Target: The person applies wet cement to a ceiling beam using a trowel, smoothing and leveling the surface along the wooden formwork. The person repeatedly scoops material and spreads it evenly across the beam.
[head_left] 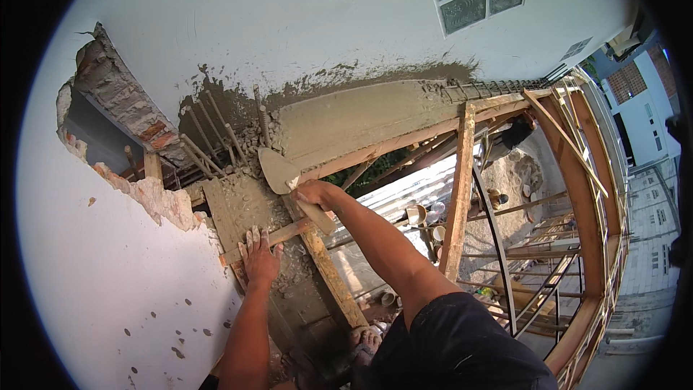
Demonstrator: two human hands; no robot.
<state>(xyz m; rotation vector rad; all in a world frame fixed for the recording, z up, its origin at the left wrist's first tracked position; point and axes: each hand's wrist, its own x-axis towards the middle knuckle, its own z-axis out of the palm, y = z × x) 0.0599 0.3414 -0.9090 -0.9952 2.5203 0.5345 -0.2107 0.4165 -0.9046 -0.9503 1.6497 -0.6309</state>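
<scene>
My right hand [315, 192] is closed around a trowel. Its broad, mortar-smeared blade [276, 171] lies against the wet concrete next to upright steel bars [209, 130], and a wooden end [317, 218] sticks out below my fist. My left hand [260, 256] rests on a wooden crosspiece [289, 232], fingers outstretched and holding nothing. That crosspiece spans the formwork, which is filled with rough wet concrete [249, 198]. Beyond the blade, a smoothed strip of concrete [361, 117] runs along the white wall to the right.
A broken opening [108, 126] with exposed brick cuts into the white wall [130, 267]. Timber boards [458, 195] and curved formwork [595, 195] edge a drop on my right. Far below are buckets [416, 214] and a person [514, 132]. My bare foot [367, 339] is by a plank.
</scene>
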